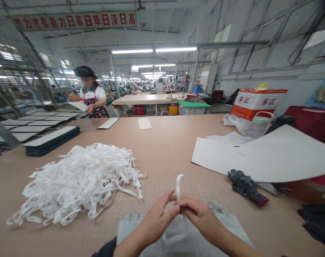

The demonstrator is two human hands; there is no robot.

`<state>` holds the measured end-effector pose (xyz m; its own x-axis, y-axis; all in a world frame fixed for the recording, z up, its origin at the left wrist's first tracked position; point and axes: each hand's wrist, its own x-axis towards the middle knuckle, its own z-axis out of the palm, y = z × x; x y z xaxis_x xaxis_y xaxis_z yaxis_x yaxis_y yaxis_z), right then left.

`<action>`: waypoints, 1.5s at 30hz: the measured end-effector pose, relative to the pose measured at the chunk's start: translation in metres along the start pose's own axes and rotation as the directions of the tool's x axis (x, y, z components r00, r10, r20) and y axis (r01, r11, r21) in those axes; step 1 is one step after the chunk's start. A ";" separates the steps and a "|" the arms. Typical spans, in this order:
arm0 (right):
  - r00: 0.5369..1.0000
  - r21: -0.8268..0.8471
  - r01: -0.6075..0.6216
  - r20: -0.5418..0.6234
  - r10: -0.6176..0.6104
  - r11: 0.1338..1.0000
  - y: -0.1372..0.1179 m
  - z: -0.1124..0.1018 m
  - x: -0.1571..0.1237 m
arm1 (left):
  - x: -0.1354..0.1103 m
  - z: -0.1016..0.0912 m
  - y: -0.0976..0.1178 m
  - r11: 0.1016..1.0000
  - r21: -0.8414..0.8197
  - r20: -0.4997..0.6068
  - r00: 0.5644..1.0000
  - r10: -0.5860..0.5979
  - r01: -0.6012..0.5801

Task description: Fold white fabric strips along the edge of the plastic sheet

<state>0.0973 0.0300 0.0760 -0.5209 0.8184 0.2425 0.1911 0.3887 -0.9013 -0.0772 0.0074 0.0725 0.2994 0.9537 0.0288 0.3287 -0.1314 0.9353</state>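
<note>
A narrow white strip (178, 186) stands up in a curl from between my fingertips, low in the middle of the view. My left hand (160, 214) pinches it from one side, thumb and fingers bent together. From the other side my right hand (198, 213) closes on it, its fingertips meeting those of the left. The strip's lower part is mostly hidden by the fingers. Under both hands lies a pale grey-blue, semi-transparent sheet material (229, 223). To the left, a large tangled heap of similar white strips (84, 182) spreads over the brown table (168, 153).
Left of the heap is a stack of dark-edged panels (52, 141). At right lie a large white sheet (264, 153), a dark patterned bundle (246, 187) and a red-and-white box (259, 103). Across the table a person (91, 94) holds a white panel (79, 106).
</note>
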 end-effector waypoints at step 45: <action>0.983 -0.650 -0.159 -0.034 0.181 0.744 0.089 -0.035 -0.054 | -0.064 -0.058 -0.080 0.811 0.294 -0.327 0.851 -0.411 0.505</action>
<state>0.1712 0.0353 -0.0052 -0.4494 0.8890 0.0878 0.7653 0.4338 -0.4756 -0.1750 -0.0276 0.0159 -0.1730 0.9541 -0.2445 0.6816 0.2951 0.6696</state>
